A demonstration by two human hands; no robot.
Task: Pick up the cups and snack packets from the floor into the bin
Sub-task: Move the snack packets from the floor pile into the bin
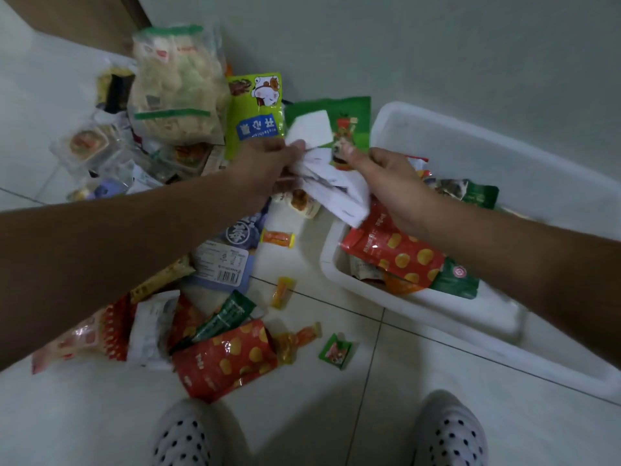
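Both my hands hold packets above the floor between the pile and the white bin (447,142). My left hand (265,161) pinches a white packet (336,190) that hangs toward the bin's near corner. My right hand (386,183) grips a green packet with a white patch (336,126) by its lower edge. Inside the bin lie a red packet with yellow dots (396,253) and dark green packets (480,195). On the floor sit a matching red dotted packet (225,358), a light green packet (255,109) and a large clear bag (174,85). No cup shows.
Small orange sweets (277,237) and a little green sachet (335,351) lie on the tiles near the bin. More wrappers (87,146) spread to the left. A wall runs behind the bin. My two spotted slippers (450,432) stand at the frame's bottom.
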